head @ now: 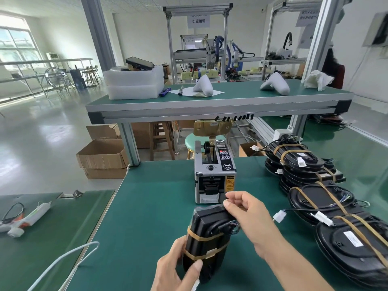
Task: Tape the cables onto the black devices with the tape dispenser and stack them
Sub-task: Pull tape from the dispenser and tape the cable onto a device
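Bright, even daylight pours in from the windows [15, 42] at the far left, leaving white glare on the glossy floor [42, 131]. Shadows are soft. Wide-angle bending curves the edges; distant background looks slightly soft.

Green-topped workbench [159, 198], grey tape dispenser [215, 175] standing mid-table, stacks of taped black devices [327, 198] along the right side — white cable [69, 257] near the left edge

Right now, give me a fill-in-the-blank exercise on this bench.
1. The left hand grips the black ____.
2. The tape dispenser stands ____ the held device.
3. The stacked devices lie on the ____ side of the table.
4. The right hand rests on the device's ____ end.

Missing: device; behind; right; far
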The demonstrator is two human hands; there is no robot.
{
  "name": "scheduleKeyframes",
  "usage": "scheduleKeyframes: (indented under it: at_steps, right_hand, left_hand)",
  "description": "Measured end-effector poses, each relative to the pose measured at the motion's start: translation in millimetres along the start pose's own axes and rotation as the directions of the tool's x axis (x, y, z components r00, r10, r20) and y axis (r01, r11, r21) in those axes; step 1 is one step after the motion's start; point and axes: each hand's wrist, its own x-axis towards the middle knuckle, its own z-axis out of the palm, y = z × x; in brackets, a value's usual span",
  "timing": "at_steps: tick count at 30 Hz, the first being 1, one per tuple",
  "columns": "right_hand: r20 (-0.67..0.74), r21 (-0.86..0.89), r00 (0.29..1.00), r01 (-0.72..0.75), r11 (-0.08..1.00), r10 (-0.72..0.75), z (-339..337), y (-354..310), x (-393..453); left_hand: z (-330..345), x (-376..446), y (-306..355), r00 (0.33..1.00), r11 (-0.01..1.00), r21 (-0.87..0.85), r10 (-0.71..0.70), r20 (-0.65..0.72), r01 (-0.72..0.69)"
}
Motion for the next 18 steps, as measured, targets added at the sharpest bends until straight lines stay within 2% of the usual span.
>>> scheduleKeyframes:
  at_steps: [3,5,8,11,15,18]
  right_hand:
    - [0.117,0.285,0.987,-0.137,0.949,0.108,-2,10,-1]
    - [0.117,0.349,0.98,-0.19,0.918,0.159,-3,28,-4]
    - [-0.008,0.203,0.98,-0.193,0.96,0.198,-2,66,-21]
    - [-0.121,0.011,0.988,-0.092,0.996,0.093,4,91,-39]
    - [-0.141,-0.175,0.988,0.038,0.984,-0.064,12,95,-47]
    - [-0.132,-0.213,0.987,0.065,0.975,-0.094,12,93,-46]
  left_hand:
    - [-3,-1,-3,0.992,0.988,-0.089,-0.128,0.002,0.128]
    - [-5,1,-3,0.972,0.955,-0.181,-0.232,0.039,0.235]
    - [-7,4,-3,0.935,0.868,-0.362,-0.354,0.029,0.34]
    - [-10,9,-5,0.861,0.731,-0.575,-0.502,-0.086,0.368]
    - [-12,22,-9,0.725,0.554,-0.748,-0.673,-0.144,0.366]
    - [-22,41,-18,0.664,0.512,-0.764,-0.732,-0.151,0.391]
